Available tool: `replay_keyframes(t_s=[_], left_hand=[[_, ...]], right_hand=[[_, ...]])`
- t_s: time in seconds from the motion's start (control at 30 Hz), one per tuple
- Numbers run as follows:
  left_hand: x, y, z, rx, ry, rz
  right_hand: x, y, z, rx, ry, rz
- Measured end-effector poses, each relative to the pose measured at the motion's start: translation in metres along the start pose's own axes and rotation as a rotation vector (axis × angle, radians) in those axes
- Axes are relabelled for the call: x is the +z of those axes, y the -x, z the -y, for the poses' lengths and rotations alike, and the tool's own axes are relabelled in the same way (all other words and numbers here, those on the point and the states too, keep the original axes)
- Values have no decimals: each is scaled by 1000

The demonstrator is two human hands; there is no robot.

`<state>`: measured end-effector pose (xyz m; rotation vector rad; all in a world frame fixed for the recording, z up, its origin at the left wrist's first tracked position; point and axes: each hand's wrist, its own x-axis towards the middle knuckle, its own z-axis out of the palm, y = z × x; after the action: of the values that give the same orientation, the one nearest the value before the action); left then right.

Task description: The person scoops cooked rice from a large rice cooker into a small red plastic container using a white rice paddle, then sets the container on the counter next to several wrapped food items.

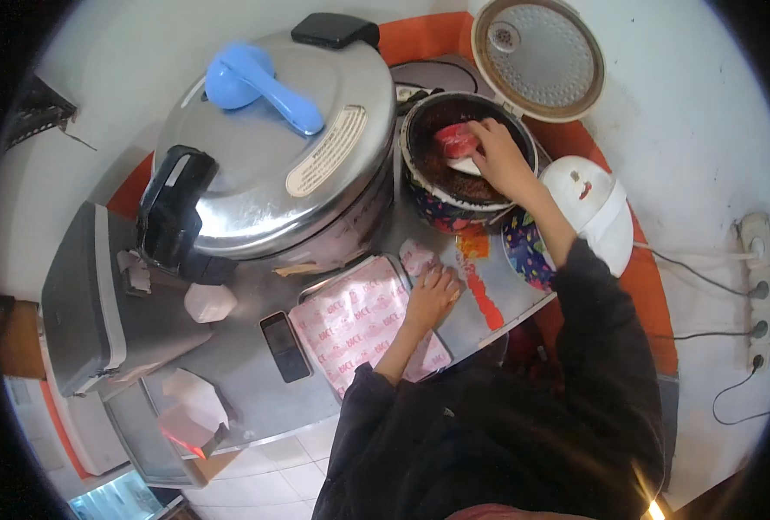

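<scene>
My right hand (499,156) reaches into an open rice cooker (450,218) with a patterned body, its fingers on a red object (456,140), perhaps a scoop or small bowl. Something white lies beneath that object, and dark reddish-brown contents fill the pot. My left hand (434,292) rests by the upper right edge of a stack of pink printed paper (352,312), fingers curled; whether it holds something is unclear. Just above it is a small paper-wrapped bundle (417,257). The cooker's lid (539,58) stands raised against the wall.
A large steel pot (274,162) with black handles carries a blue ladle (261,84). A phone (285,346) lies left of the paper. Another white cooker (586,201) stands right, near cables and a power strip (758,289). A dark box (125,292) and folded paper (193,403) are at left.
</scene>
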<state>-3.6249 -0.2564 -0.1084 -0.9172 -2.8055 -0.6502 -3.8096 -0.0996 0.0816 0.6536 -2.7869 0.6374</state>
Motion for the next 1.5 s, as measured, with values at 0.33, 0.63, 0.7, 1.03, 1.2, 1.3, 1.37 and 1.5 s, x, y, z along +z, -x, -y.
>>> replay_keyframes(t_s=[0.33,0.63,0.7,1.03,1.2,1.3,1.37,1.5], left_hand=[[-72,-36,-17,-463,635,-319],[-98,-81,-30,-710,2261,-955],[-95,-82,-26,-879,2144,-1039],[-79,-77,10,-782,1844,-674],[-83,-90,8,-772,1907,-535],[-72,-79,16,-803,1941,-551],[-56,-74,24,-900,2104,-485],[-71,-83,24,-785,1942,-568]], right_hand=[[-7,-50,-16,-265,218,377],[-49,18,59,-316,-536,610],[-39,-22,13,-212,-285,470],[12,-46,-83,-383,1248,282],[3,-26,-74,-476,897,582],[-46,-47,-50,-311,756,570],[-39,-45,-65,-163,673,645],[-22,-37,-71,-40,405,903]])
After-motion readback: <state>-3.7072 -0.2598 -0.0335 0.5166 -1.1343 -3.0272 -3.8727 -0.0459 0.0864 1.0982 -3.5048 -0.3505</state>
